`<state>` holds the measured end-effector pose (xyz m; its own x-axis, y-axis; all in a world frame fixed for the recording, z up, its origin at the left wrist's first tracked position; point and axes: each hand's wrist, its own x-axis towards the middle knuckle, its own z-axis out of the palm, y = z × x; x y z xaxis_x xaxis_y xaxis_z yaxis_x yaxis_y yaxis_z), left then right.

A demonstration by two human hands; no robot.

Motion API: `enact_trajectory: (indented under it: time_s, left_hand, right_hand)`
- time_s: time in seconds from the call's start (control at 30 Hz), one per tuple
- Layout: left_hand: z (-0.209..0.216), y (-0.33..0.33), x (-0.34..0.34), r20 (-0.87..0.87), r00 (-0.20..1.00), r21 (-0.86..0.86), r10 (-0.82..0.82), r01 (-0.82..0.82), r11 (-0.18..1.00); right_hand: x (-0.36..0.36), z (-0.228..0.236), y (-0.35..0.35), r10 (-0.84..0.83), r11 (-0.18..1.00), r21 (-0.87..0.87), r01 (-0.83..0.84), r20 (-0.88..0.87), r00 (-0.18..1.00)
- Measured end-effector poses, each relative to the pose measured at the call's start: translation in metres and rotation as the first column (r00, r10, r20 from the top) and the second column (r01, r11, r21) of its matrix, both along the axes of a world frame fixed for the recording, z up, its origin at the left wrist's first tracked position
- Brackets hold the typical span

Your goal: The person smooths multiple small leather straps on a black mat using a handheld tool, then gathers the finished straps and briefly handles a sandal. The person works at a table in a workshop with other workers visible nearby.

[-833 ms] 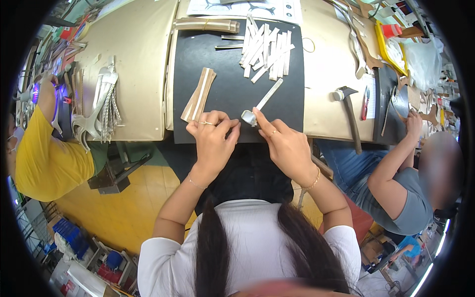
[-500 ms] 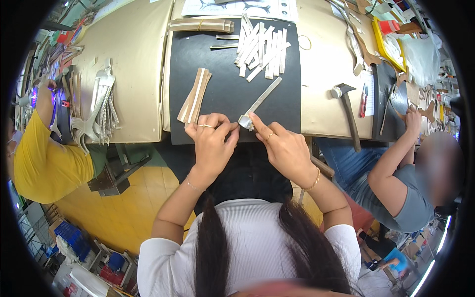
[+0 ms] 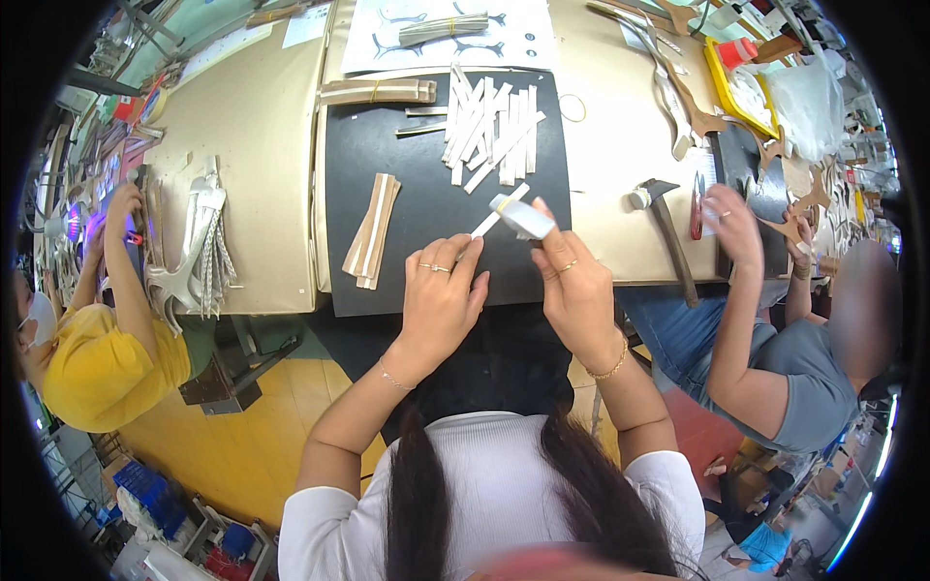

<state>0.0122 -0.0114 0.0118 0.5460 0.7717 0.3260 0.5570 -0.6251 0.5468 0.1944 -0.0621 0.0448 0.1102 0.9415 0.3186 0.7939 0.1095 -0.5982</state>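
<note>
White strip (image 3: pixel 484 227): slanting over the mat in the head view, at about one o'clock from the left hand (image 3: pixel 441 286) and half past ten from the right hand (image 3: pixel 572 281); it seems to be mid-handling.
Left hand: index fingertip at the strip's lower end, thumb apart from it; I cannot tell whether it grips or only presses.
Right hand: thumb and fingers clamped on a shiny object (image 3: pixel 526 221), which sits at eleven o'clock from that hand, partly across the strip; its kind is unclear.
Pale heap (image 3: pixel 509 140): many strips, loose and crossed, toward one o'clock from the left hand; whether finished or waiting, I cannot tell.
Brown-and-white stack (image 3: pixel 373 232): fanned, no tie to be seen, at ten o'clock from the left hand, not touching it.
Tied bundle (image 3: pixel 378 92): held by a yellow band, near the mat's eleven o'clock edge; this bundling looks done.
Black mat (image 3: pixel 417 174): on the paper-covered worktop (image 3: pixel 620 145), under strip, stack and heap.
Hammer (image 3: pixel 675 247): at two o'clock from the right hand, untouched.
</note>
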Motion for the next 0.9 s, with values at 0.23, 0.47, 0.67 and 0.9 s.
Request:
enact_trajectory:
  time_s: [0.23,0.47,0.67,0.9]
  left_hand:
    - [0.001,0.014,0.016,-0.055,0.998,0.004,-0.002,0.003,1.000]
    - [0.003,0.038,0.036,-0.193,0.979,-0.030,-0.073,0.069,0.997]
    - [0.008,0.040,0.044,-0.384,0.917,0.066,-0.113,0.149,0.987]
    - [0.022,0.086,0.059,-0.040,0.998,0.057,-0.038,0.040,0.998]
  right_hand:
    - [0.020,0.000,0.014,-0.011,0.985,-0.166,0.043,0.185,0.983]
    - [0.026,-0.006,0.017,-0.061,0.970,-0.224,0.097,0.165,0.984]
    - [0.034,-0.012,0.001,-0.206,0.971,-0.143,0.192,-0.085,0.975]
    - [0.022,-0.026,-0.017,-0.277,0.950,-0.224,0.219,-0.273,0.921]
